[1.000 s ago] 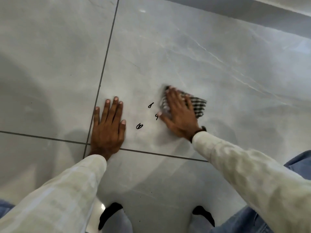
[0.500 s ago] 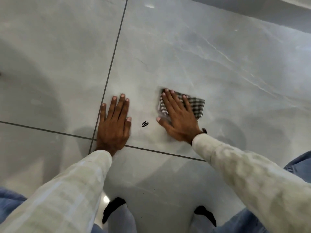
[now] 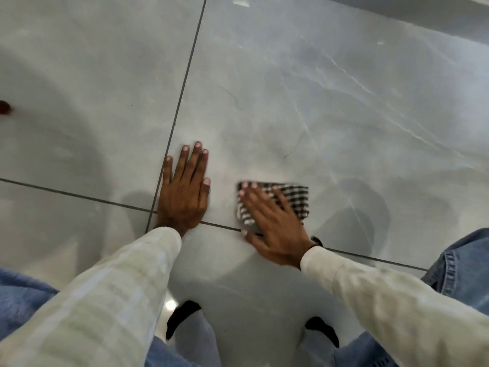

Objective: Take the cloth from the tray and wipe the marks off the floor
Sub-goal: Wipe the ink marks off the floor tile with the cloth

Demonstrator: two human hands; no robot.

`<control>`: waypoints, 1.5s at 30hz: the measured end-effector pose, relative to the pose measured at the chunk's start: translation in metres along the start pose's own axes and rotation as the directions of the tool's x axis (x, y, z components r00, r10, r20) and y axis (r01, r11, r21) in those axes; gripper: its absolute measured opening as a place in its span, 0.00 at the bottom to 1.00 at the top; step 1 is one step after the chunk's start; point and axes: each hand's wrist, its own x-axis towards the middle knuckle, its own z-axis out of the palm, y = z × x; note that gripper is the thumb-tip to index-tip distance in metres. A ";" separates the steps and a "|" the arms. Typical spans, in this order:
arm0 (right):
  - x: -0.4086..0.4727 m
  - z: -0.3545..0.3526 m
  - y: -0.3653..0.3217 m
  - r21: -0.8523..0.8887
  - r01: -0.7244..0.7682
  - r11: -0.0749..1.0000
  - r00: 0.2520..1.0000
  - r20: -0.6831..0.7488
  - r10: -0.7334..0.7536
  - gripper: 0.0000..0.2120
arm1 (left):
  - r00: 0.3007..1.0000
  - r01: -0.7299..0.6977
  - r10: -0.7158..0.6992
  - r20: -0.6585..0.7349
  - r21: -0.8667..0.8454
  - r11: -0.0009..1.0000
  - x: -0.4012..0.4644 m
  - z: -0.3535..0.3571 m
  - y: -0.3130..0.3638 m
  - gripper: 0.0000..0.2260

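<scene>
Hands flat: right hand (image 3: 275, 229) on blurred, seemingly folded cloth (image 3: 293, 198), left hand (image 3: 185, 192) on floor (image 3: 291, 107)

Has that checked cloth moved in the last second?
Yes. The checked cloth under the right hand has slid toward the person, now reaching the grout line it earlier lay well beyond.

Nearer than the hands, 2 feet in black socks (image 3: 182, 317) show between blue jeans (image 3: 461, 266), cream sleeves (image 3: 111, 300) cover both forearms, a dark wristband (image 3: 316, 241) sits at the right wrist, and a small reddish-brown object (image 3: 4, 107) lies far left.
</scene>
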 end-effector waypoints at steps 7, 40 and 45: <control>0.040 -0.016 0.050 0.004 -0.147 0.989 0.986 -0.079 0.147 0.30 | 1.000 0.001 -0.001 0.006 0.000 1.000 0.000 0.000 0.000 0.29; 0.022 -0.329 -0.139 0.682 -0.492 -0.542 0.642 0.704 0.303 0.15 | 0.724 0.600 -0.405 0.559 -0.799 -0.030 -0.025 -0.347 0.101 0.15; -0.014 -0.475 -0.213 0.675 -0.586 -0.449 0.626 0.729 0.278 0.18 | 0.689 0.612 -0.463 0.557 -0.790 -0.039 -0.062 -0.531 0.111 0.14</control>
